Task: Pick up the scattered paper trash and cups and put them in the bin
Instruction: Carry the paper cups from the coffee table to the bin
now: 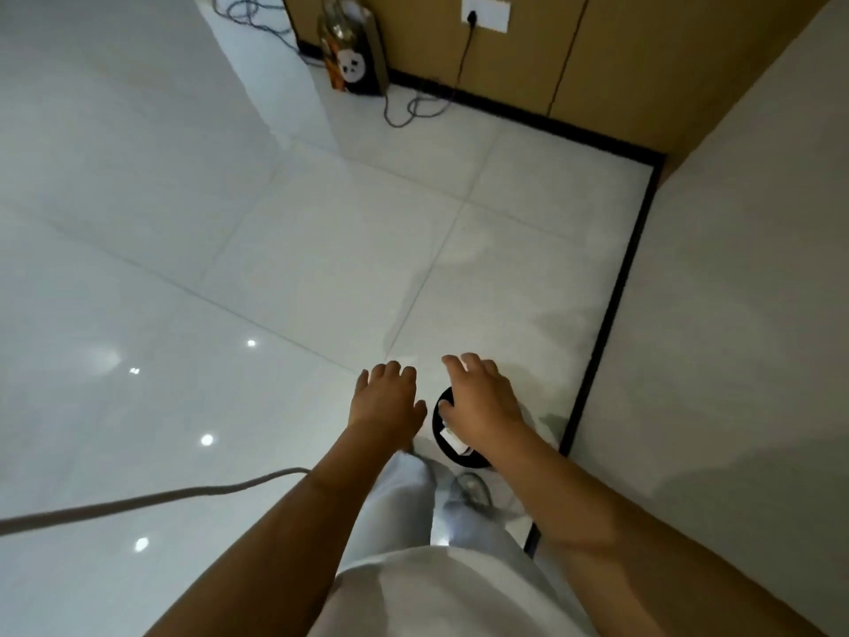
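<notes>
Bin [442,445]: small round black container on the tiled floor [285,278], near the black skirting at the foot of the right wall and just ahead of the person's feet; the right hand and forearm cover most of its opening.
Bin contents: white paper scrap [452,438] shows inside at the rim nearest the left hand; whatever else lies within is hidden by the hand.
Right hand [478,402]: held over the bin, palm down, fingers loosely spread and slightly bent; grip apart, nothing held.
Left hand [386,397]: just beside the bin on its left, over bare floor, palm down, fingers relaxed; grip apart, nothing held.
Person: light trousers [404,508] and a light top fill the lower middle of the head view.
White cable [151,498]: runs across the floor from the left edge toward the person's legs.
Paper bag [356,48]: dark, printed with a panda face, standing against the brown wall panel at the far side; its contents are too blurred to name.
Wall socket [486,11]: white plate on the brown panel with a dark cord [464,57] plugged in, trailing down to loops on the floor.
</notes>
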Tool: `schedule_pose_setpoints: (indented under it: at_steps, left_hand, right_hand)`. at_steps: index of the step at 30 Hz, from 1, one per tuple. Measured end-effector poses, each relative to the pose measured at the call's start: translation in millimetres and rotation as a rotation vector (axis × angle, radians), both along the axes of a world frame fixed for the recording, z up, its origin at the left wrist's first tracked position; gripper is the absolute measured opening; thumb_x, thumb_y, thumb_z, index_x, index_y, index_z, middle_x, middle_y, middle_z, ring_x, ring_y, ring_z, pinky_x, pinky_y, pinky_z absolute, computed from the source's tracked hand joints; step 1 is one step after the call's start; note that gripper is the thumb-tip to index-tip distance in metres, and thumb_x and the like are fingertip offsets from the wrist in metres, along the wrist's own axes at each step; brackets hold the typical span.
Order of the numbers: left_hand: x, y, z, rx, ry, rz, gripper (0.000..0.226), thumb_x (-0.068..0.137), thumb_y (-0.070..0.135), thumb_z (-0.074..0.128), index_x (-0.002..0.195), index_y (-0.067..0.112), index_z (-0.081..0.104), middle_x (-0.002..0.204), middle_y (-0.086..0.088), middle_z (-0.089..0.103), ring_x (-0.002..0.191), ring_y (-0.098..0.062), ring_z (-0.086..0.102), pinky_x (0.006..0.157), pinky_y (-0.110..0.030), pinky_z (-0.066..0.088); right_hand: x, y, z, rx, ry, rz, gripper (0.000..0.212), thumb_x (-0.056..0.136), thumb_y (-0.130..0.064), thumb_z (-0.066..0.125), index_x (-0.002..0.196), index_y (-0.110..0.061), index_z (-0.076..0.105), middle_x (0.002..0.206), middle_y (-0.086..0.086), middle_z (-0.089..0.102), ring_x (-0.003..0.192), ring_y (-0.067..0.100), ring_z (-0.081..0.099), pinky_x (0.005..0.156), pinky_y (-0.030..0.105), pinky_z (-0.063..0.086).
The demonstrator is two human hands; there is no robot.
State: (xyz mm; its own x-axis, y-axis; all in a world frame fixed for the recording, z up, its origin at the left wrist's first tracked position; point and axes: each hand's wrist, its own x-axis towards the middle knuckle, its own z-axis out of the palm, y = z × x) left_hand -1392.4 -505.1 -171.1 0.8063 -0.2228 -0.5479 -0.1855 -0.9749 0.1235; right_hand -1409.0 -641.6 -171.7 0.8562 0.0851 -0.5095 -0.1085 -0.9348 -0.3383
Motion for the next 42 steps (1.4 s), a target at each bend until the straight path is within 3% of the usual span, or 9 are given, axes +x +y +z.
schedule_pose_setpoints:
  at_steps: [8,21,31,42]
  left_hand:
    - [-72,113,51,-0.057,-0.1,0.427,0.047,0.094,0.039,0.045,0.133,0.013,0.044,0.133,-0.006,0.049,0.124,-0.024,0.043,0.107,-0.034,0.033]
    - [-269,422,83,-0.02,-0.184,1.063,0.047,0.094,0.038,0.047,0.134,0.013,0.045,0.131,-0.006,0.05,0.121,-0.022,0.045,0.103,-0.032,0.037]
    - [-404,582,97,-0.02,-0.196,1.46,0.046,0.093,0.037,0.048,0.132,0.012,0.045,0.13,-0.007,0.05,0.121,-0.023,0.045,0.101,-0.032,0.039]
    - [-438,781,90,-0.022,-0.255,1.774,0.049,0.093,0.037,0.049,0.135,0.013,0.042,0.133,-0.007,0.048,0.123,-0.024,0.043,0.099,-0.032,0.039]
  right_hand:
    - [-12,114,51,-0.06,-0.079,0.441,0.057,0.094,-0.03,0.052,0.145,-0.02,0.029,0.144,0.007,0.038,0.127,0.028,0.039,0.103,0.037,0.038]
    - [-133,465,80,0.009,-0.123,1.033,0.06,0.093,-0.031,0.053,0.146,-0.022,0.028,0.146,0.005,0.036,0.13,0.026,0.038,0.103,0.036,0.038]
    - [-230,666,93,0.055,-0.139,1.369,0.06,0.091,-0.033,0.052,0.146,-0.02,0.029,0.143,0.006,0.038,0.125,0.027,0.041,0.098,0.037,0.041]
    - [-253,908,85,0.08,-0.126,1.611,0.061,0.091,-0.033,0.054,0.145,-0.02,0.029,0.142,0.006,0.039,0.123,0.028,0.041,0.096,0.039,0.042]
